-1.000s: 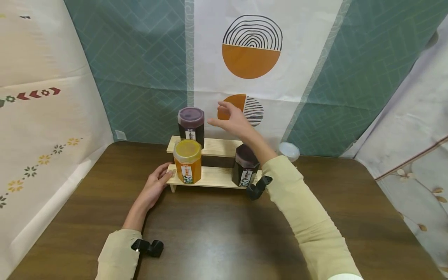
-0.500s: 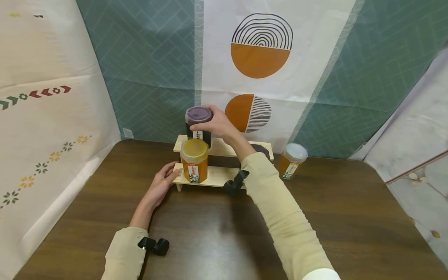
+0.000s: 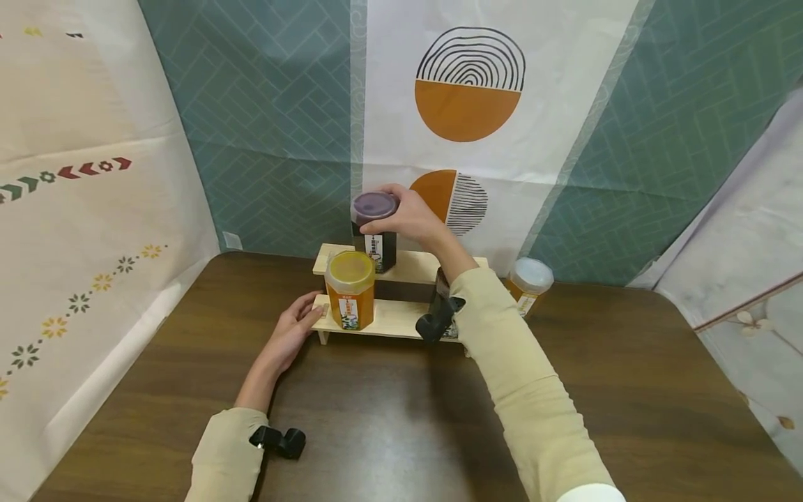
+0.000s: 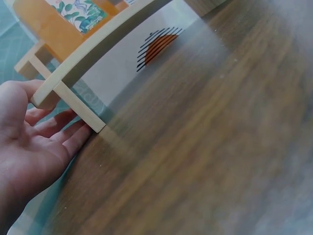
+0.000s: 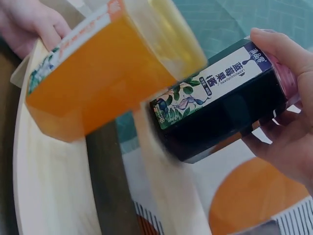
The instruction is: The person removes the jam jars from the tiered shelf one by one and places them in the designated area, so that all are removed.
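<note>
My right hand holds a dark jar of blueberry jam around its purple lid, thumb on one side and fingers on the other. The jar stands upright on, or just above, the upper step of a two-step wooden rack; I cannot tell whether it touches. My left hand grips the lower step's left end, thumb on top and fingers underneath by the leg. Close to that hand, an orange jar with a yellow lid sits on the lower step. A second dark jar is mostly hidden behind my right forearm.
Right of the rack, an orange jar with a whitish lid stands on the brown wooden table, partly behind my sleeve. A patterned cloth hangs directly behind the rack. Pale cloth walls flank the table.
My right hand reached left to the dark jar on the upper step, took hold of its lid, and shifted it to the right. My left hand stayed on the rack. The head view turned slightly.
</note>
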`<state>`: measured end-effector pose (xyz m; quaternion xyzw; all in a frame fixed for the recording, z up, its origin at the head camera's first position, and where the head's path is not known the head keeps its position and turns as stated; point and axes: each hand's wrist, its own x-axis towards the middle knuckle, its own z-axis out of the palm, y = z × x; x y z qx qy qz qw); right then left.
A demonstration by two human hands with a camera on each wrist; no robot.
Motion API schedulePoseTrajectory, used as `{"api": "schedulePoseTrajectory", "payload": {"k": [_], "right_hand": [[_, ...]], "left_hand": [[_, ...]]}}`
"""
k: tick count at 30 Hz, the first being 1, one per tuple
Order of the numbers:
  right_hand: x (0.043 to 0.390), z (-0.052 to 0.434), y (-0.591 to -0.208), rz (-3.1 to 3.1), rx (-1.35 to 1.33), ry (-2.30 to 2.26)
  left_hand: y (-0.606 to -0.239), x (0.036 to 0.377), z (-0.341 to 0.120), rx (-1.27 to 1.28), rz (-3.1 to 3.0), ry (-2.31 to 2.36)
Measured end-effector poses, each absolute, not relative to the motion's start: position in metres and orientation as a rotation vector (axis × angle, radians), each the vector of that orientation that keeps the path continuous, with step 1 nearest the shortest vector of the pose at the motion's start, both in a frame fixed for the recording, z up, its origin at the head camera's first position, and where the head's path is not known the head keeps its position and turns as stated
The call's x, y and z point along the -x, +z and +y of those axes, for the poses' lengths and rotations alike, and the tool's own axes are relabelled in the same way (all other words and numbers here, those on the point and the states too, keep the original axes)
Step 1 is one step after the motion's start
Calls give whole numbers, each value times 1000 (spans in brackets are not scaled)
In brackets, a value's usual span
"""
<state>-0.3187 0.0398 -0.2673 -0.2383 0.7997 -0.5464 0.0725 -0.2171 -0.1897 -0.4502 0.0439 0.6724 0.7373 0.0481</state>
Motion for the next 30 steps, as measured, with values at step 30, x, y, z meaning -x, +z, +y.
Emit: {"api": "schedulePoseTrajectory", "payload": {"k": [30], "right_hand": [[296, 256, -237, 2755, 347, -1468]], "left_hand": [[-454, 219, -189, -168, 2085, 2222]]}}
